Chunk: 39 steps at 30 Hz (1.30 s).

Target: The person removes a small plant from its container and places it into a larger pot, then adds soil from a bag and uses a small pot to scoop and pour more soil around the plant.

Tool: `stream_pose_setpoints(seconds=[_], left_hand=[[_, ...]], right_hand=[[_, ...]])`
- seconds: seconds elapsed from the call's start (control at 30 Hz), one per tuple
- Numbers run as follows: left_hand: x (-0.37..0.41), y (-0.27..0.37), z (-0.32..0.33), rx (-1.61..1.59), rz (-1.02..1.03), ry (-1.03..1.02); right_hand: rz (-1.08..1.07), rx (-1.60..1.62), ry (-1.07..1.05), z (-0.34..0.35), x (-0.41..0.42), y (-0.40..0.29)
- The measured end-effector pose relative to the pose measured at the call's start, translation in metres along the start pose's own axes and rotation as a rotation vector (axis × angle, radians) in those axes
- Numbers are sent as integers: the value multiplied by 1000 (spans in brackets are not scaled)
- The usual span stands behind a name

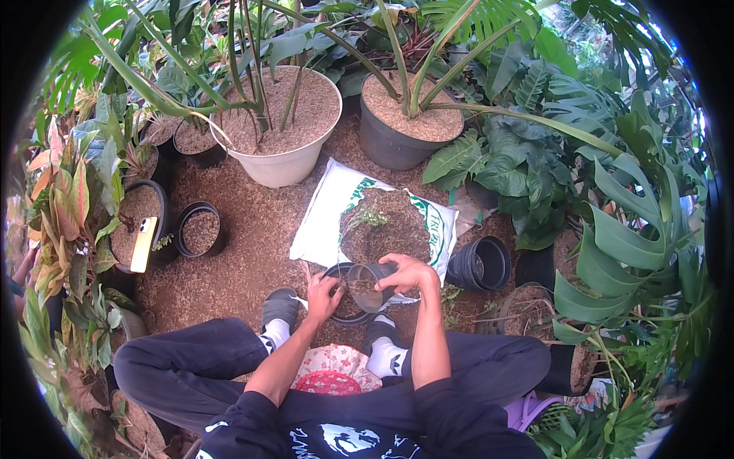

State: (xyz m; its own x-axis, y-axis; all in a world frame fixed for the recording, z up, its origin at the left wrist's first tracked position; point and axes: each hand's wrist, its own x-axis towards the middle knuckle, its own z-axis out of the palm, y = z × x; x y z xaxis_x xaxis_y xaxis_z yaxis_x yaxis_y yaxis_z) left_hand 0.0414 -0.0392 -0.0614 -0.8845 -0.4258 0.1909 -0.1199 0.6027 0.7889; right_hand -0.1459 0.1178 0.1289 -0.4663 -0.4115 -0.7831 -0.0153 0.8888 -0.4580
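My right hand [404,272] grips a small dark plastic pot [367,288], tilted over a wider black plant pot [351,319] between my feet. Some brown potting mix shows inside the small pot. At the left side of the black pot, my left hand [323,297] has its bent fingers around the lower stem of a slender plant [370,218]. Its small green leaves lean out over the soil, and its base is hidden in the pot. Just beyond is a torn-open white sack [315,221] with green print, full of dark potting mix [390,226].
Nested black pots [479,264] lie to the right. A phone [144,244] rests on a large pot at left, near a filled small pot [199,232]. A white pot [281,166] and a dark pot [395,143] hold big plants beyond the sack. Monstera leaves [619,241] reach in from the right.
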Motion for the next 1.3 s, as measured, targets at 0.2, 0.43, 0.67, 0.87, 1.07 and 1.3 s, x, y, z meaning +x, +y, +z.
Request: stream_pose_setpoints(seconds=[0.2, 0.43, 0.67, 0.87, 1.07, 1.3], left_hand=[[0, -1, 0, 7, 17, -3], [1, 1, 0, 1, 15, 3], [1, 0, -2, -31, -17, -35], [3, 6, -7, -38, -1, -58], [4, 15, -8, -13, 0, -26], [6, 16, -3, -23, -57, -3]], right_hand=[[9, -2, -10, -1, -3, -2], [10, -13, -3, 0, 3, 5], [21, 2, -24, -1, 5, 4], [28, -22, -34, -2, 6, 4], [13, -30, -21, 0, 1, -2], [23, -9, 19, 0, 2, 3]])
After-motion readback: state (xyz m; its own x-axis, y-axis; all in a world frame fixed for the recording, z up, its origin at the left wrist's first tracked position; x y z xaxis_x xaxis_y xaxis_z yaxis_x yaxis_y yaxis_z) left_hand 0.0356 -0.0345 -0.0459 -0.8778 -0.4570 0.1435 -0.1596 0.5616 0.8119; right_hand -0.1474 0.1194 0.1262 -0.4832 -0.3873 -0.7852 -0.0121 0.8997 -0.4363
